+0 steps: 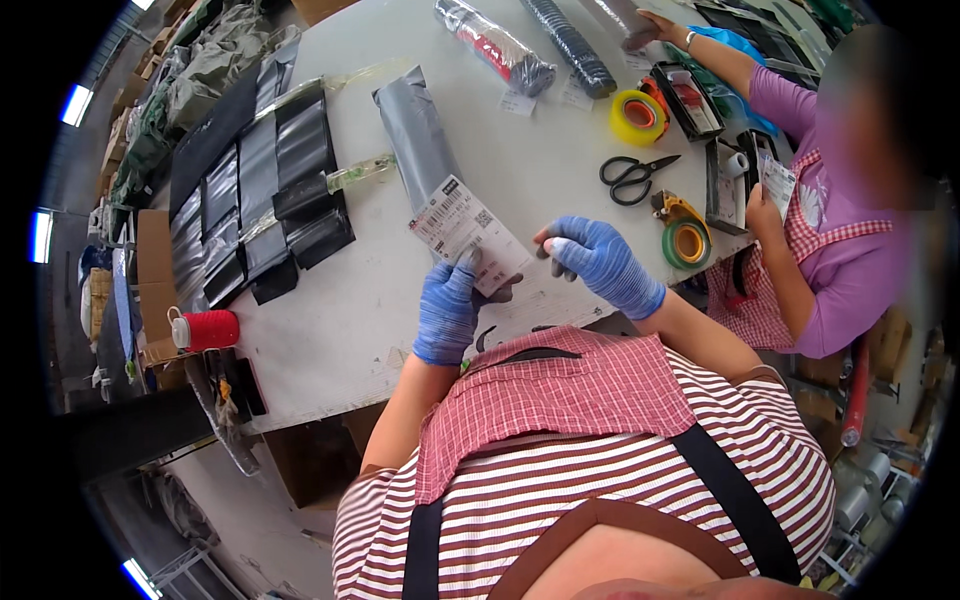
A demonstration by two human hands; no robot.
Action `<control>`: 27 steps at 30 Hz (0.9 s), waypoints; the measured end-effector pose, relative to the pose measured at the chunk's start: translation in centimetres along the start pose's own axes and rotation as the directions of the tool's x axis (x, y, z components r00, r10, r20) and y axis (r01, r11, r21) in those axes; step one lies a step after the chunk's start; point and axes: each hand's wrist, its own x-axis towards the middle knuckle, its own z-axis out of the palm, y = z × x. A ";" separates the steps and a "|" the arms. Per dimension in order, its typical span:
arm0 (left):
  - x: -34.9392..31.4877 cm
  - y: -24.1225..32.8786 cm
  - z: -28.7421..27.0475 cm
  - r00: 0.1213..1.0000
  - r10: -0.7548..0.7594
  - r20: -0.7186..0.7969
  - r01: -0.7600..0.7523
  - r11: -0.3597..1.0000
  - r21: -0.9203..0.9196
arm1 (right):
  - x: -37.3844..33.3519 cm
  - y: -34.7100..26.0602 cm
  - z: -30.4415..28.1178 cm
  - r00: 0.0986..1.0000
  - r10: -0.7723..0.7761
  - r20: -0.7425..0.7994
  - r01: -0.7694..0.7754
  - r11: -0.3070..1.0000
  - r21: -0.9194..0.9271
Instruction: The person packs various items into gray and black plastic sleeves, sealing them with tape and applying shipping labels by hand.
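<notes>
My left hand (447, 312), in a blue glove with grey fingertips, pinches a white printed label (462, 222) by its near edge, thumb on top. The label overlaps the near end of a long grey plastic-wrapped roll (412, 125) on the table. Just right of the label, my right hand (606, 264), gloved the same way, hangs above the table with its fingers bent and drawn together. Anything between those fingertips is too small to make out. Black-handled scissors (636, 180) and a tape dispenser (683, 232) with green tape lie to its right.
Black plastic parcels (265, 190) cover the table's left side, with a red thread spool (205, 330) at the edge. Wrapped rolls (560, 45), yellow tape (638, 117) and black boxes (724, 185) stand farther off. A co-worker (840, 200) at right holds a label and touches a roll.
</notes>
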 end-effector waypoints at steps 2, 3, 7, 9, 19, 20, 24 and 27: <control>-1.0 0.7 -0.2 1.000 -0.001 0.022 0.000 1.000 0.032 | -0.6 -0.8 1.0 0.997 0.050 0.054 -0.050 0.999 -0.004; -1.2 1.1 -0.1 1.000 0.000 0.023 -0.001 0.999 0.042 | -0.8 -1.2 1.4 0.996 0.071 0.060 -0.071 0.997 0.000; -1.8 2.0 -0.1 1.000 0.001 0.029 -0.003 0.999 0.051 | -1.1 -1.5 2.3 0.994 0.077 0.075 -0.080 0.996 0.032; -1.8 2.2 -0.4 0.999 -0.002 0.044 0.000 0.999 0.037 | -1.1 -1.8 2.5 0.995 0.072 0.068 -0.073 0.997 0.017; -1.6 2.4 -0.6 0.995 -0.074 0.067 0.073 0.997 0.016 | -1.2 -1.6 3.2 0.999 0.031 0.038 -0.030 0.999 -0.040; -1.5 2.5 -0.7 0.993 -0.102 0.064 0.102 0.995 0.006 | -1.2 -1.4 3.2 0.999 0.038 0.035 -0.039 0.999 0.001; 0.3 0.6 -1.0 0.956 0.292 -0.023 -0.281 0.937 0.205 | -1.1 -0.4 3.3 0.998 0.054 0.033 -0.058 0.987 0.147; -0.3 1.5 -0.8 1.000 -0.007 0.015 0.004 0.979 0.205 | -0.7 0.2 3.5 0.994 0.074 0.076 -0.086 0.980 0.178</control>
